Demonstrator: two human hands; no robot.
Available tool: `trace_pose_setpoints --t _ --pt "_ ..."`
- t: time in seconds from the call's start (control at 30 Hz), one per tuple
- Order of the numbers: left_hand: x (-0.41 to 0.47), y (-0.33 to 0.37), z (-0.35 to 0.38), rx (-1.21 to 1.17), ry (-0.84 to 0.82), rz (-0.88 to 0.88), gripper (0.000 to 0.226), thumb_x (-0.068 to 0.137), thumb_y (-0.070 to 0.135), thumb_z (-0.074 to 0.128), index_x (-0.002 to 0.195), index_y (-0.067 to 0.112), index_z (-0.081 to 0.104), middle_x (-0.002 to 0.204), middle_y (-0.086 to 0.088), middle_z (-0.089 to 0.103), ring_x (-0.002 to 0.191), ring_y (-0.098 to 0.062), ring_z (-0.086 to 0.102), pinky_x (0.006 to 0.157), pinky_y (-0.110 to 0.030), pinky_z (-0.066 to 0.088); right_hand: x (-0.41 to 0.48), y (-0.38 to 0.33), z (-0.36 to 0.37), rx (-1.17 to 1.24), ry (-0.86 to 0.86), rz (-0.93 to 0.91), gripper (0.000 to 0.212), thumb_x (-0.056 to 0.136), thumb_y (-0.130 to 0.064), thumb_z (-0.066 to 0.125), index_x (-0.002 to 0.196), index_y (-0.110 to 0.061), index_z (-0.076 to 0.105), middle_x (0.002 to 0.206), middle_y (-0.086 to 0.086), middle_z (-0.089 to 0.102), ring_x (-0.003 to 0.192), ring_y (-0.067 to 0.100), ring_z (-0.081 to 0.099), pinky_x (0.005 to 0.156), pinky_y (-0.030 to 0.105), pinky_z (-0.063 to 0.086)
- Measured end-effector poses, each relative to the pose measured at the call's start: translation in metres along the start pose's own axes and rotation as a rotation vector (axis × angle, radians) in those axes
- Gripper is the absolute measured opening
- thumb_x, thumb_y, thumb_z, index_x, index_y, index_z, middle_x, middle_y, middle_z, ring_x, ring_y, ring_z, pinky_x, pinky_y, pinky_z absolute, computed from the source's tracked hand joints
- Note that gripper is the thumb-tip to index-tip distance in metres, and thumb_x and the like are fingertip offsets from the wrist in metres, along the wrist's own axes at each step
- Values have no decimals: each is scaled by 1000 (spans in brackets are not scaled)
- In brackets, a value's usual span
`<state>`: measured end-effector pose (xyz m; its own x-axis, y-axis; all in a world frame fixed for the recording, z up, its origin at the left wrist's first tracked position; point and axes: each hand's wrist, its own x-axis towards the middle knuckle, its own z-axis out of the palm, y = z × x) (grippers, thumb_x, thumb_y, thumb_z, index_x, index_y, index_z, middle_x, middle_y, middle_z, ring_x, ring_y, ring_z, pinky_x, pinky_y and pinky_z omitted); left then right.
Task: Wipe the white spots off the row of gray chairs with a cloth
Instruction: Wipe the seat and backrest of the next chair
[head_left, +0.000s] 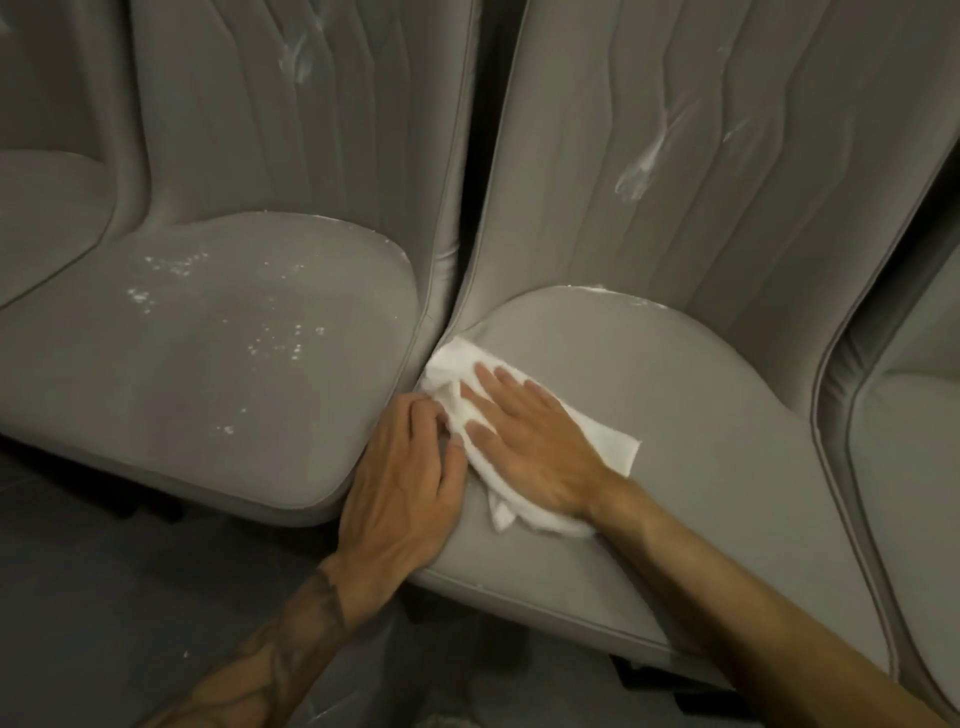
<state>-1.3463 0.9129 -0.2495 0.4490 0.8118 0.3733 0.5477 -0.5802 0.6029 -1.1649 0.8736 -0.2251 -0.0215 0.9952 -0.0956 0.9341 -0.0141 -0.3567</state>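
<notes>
My right grip (524, 447), fingers spread flat, presses the white cloth (608, 441) onto the middle chair (701, 441) at frame centre. My left grip (400, 483) touches its left edge; whether it pinches, I cannot tell. The left chair (156, 415) carries white spots (280, 338).

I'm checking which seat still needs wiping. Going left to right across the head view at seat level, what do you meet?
Spotted seat → left hand → right hand, flat on the cloth → far-right chair.
</notes>
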Motion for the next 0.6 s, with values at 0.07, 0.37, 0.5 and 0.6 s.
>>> trace_pose_setpoints --t 0.07,0.37,0.5,0.6 --pt "-1 -1 1 -9 8 11 11 101 33 41 102 23 47 102 7 45 87 -11 46 78 -28 42 -22 9 -7 36 -25 -19 56 107 -58 12 161 -48 6 173 -19 -3 159 -1 -8 128 26 -7" --pt "1 -5 -5 -238 11 -40 20 101 42 39 110 28 49 104 14 47 94 -5 49 86 -13 38 -43 -1 -6 -311 -56 102 54 112 -37 18 165 -26 17 175 -1 1 162 21 -6 130 42 1" --pt "12 -7 -24 -578 -79 -210 26 100 46 38 110 34 58 113 10 62 107 -2 59 93 -14 42 -52 -54 29 -133 -25 -106 56 111 -49 14 165 -37 5 174 -10 -8 160 9 -12 129 33 -14" --pt "13 -8 -30 -536 -193 -156 29 100 45 40 111 32 62 115 10 64 107 4 59 92 -9 40 -79 -30 17 -57 -1 -49 53 112 -47 19 163 -41 5 173 -16 -6 159 1 -10 131 33 -6"
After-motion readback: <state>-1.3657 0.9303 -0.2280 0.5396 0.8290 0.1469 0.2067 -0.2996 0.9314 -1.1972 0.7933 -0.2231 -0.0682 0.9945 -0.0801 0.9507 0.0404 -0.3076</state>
